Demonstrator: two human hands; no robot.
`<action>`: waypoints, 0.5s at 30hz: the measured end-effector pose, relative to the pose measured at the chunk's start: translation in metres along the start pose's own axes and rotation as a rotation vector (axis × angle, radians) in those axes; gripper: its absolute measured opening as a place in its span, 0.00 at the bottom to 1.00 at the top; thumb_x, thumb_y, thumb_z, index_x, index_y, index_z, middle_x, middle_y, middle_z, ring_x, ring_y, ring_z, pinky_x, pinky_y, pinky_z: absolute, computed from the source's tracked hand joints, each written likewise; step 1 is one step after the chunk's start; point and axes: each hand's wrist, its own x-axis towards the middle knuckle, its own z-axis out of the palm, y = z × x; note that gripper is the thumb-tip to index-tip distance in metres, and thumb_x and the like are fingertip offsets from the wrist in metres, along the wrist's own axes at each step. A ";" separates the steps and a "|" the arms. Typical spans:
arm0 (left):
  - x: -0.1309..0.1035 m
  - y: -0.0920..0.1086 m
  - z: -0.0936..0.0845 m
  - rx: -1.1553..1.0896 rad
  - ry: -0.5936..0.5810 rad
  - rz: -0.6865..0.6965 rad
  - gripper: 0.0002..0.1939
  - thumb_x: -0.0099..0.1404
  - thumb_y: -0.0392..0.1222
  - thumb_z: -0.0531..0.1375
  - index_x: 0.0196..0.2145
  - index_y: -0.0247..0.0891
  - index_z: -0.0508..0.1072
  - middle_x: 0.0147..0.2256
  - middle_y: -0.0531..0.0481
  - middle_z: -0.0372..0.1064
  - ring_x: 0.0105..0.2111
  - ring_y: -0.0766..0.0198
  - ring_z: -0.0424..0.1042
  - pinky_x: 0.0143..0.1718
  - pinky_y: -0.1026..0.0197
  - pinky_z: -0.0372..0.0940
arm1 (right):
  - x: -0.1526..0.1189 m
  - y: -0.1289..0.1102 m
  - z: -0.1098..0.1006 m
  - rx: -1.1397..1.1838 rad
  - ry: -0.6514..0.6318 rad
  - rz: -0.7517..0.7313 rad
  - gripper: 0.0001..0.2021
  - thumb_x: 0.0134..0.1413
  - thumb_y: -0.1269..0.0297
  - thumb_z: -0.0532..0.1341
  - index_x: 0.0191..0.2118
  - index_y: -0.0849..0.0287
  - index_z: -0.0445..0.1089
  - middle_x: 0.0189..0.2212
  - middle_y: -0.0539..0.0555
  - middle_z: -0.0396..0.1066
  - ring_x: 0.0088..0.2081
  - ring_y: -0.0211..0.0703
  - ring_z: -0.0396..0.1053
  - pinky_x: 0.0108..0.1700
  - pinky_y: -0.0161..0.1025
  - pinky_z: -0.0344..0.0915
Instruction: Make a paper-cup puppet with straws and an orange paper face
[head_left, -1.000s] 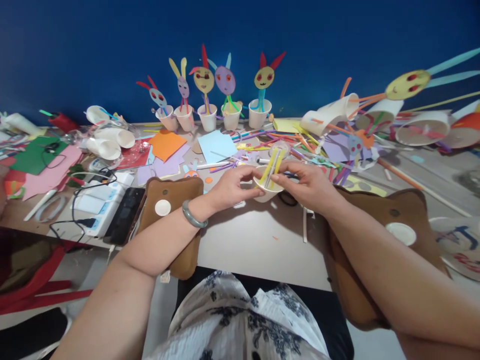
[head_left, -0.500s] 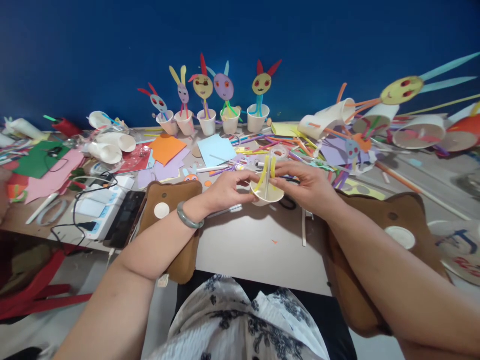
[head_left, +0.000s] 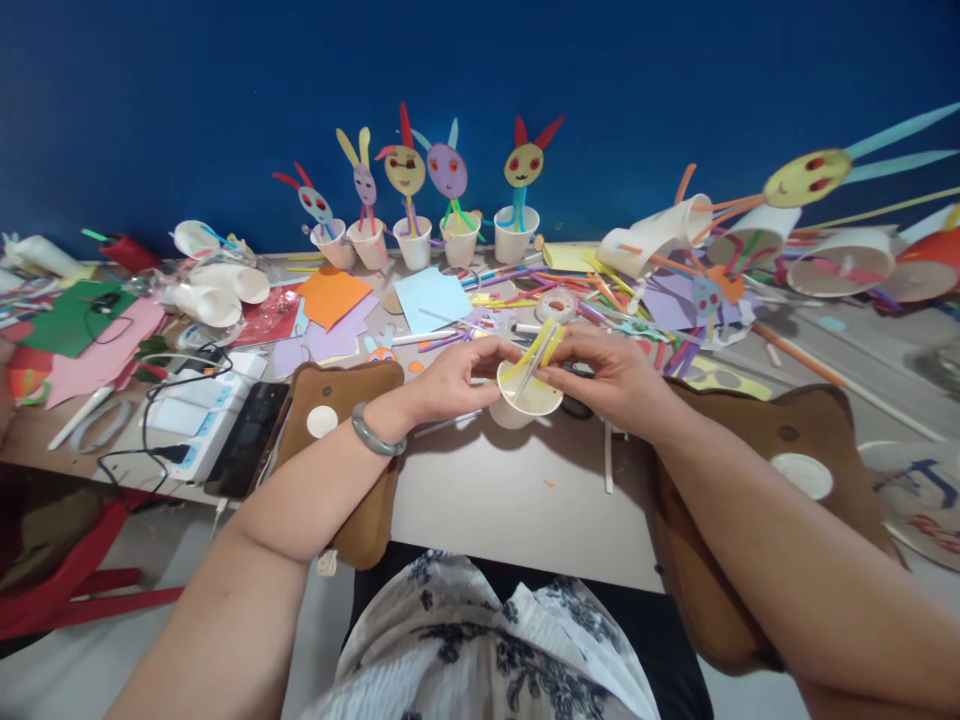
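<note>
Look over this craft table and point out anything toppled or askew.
At right, the yellow-headed, blue-eared figure leans nearly sideways beside paper cups lying on their sides; that looks odd because five other figures by the blue wall stand up in their cups. The held paper cup shows no visible damage.

Round white item: cut off, right edge. Red-framed seat: cut off, left edge. Black loops: partly hidden by right hand.

Tabletop before held cup passable (orange scrap there); 2 cushions flank, 5 standing cups block back.
</note>
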 end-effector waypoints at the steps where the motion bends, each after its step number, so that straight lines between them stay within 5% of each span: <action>1: 0.000 0.000 0.000 -0.007 -0.010 -0.013 0.13 0.64 0.36 0.65 0.47 0.36 0.75 0.48 0.42 0.78 0.47 0.60 0.78 0.53 0.55 0.72 | 0.000 -0.001 0.000 -0.012 -0.004 0.005 0.10 0.56 0.50 0.67 0.31 0.50 0.77 0.33 0.52 0.77 0.36 0.48 0.73 0.44 0.48 0.72; 15: 0.000 0.005 -0.003 0.111 -0.013 -0.080 0.10 0.62 0.33 0.59 0.42 0.36 0.75 0.44 0.45 0.78 0.43 0.62 0.75 0.45 0.59 0.71 | -0.003 0.001 0.003 -0.016 -0.085 0.056 0.10 0.59 0.51 0.64 0.35 0.50 0.77 0.36 0.51 0.78 0.38 0.50 0.75 0.43 0.47 0.72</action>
